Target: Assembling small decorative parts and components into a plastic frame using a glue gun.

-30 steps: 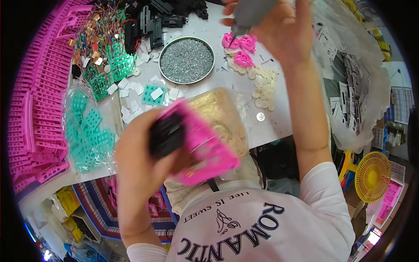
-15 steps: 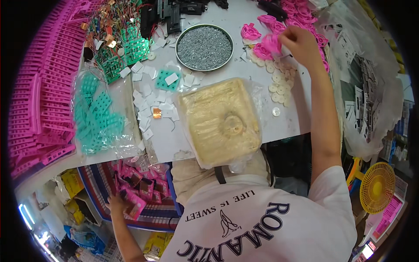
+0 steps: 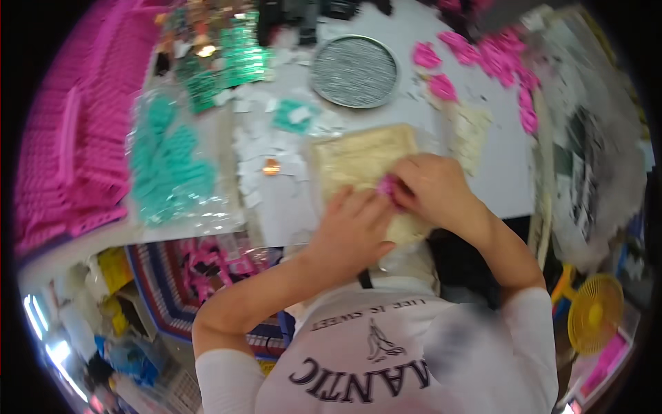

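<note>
Over the yellow plastic-wrapped pad at the table's front edge, both my hands have come together. My right hand pinches a small pink plastic part, mostly covered by the fingers and blurred. Close beside it, my left hand lies over the pad with its fingers stretched out; whether they touch the pink part I cannot tell. Several similar pink plastic parts lie at the far right. Nearer, a patch of pale discs sits to the right of the pad.
Behind the pad stands a round tray of small metal screws. White squares, a bag of teal pieces and green circuit boards cover the left side. Below the table, a striped basket contains pink parts.
My right hand has come from the far right to the pad with a pink plastic part. My left hand has left the basket and risen to the pad. The view has shifted and blurred.
</note>
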Available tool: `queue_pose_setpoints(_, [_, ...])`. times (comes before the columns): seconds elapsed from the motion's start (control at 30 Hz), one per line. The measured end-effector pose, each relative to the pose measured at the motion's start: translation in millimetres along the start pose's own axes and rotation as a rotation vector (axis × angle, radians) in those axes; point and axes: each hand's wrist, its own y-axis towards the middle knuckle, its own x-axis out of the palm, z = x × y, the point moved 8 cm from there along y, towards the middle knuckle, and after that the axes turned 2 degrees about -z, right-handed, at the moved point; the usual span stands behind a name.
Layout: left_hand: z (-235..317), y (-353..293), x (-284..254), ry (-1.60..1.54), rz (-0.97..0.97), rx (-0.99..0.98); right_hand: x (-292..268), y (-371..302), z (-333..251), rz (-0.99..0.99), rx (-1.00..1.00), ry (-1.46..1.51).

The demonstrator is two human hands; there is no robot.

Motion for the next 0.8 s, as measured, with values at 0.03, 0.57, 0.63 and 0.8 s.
queue_pose_setpoints(0.03, [-3.3,1.2,9.4,0.023,-0.065,-0.033,0.6,1.7,-0.2,-0.017,0.008,0.008])
queue_pose_setpoints(0.57, [-334.4,-224.3,-457.0,0.587,0.450,-1.220,-3.2,-2.8,-9.9,0.053,0.030,0.039])
queue_pose_setpoints(0.63, [-346.0,-223.7,-453.8,0.518,0.418,-1.230,-4.0,-4.3,-6.6,0.042,0.057,0.036])
queue_pose_setpoints(0.8, [-344.9,-229.2,-462.4,0.533,0.680,-0.963,-1.5,-6.1,1.0,-0.004,0.044,0.068])
